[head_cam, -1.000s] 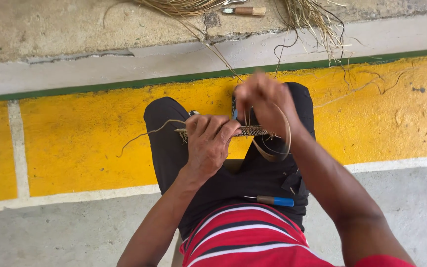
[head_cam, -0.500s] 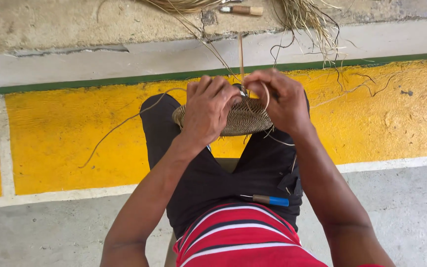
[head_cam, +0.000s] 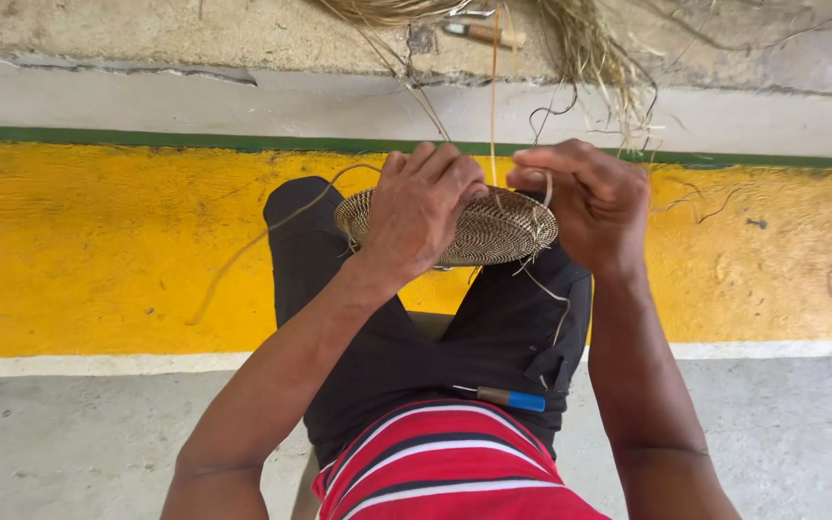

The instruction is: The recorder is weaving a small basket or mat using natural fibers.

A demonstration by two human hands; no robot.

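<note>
One head-worn camera looks steeply down, close over the lap, probably facing the curb (head_cam: 243,87).

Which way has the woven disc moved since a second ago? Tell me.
Yes: the woven disc has turned from edge-on to flat and wide, and sits slightly higher, closer to the green stripe.

Floor: grey concrete (head_cam: 69,443), rough and mottled, in the lower part of the view. White painted line (head_cam: 772,349) borders it, running left to right. Beyond the line: broad yellow painted band (head_cam: 108,241), worn, with scattered dark marks toward the right. Narrow green stripe (head_cam: 146,137) edges the far side of the yellow. Past the stripe: pale concrete step (head_cam: 195,96), a long crack along its upper face. Topmost: weathered, stained concrete ledge (head_cam: 98,29). Light: even, soft daylight; shadows faint throughout.
</note>
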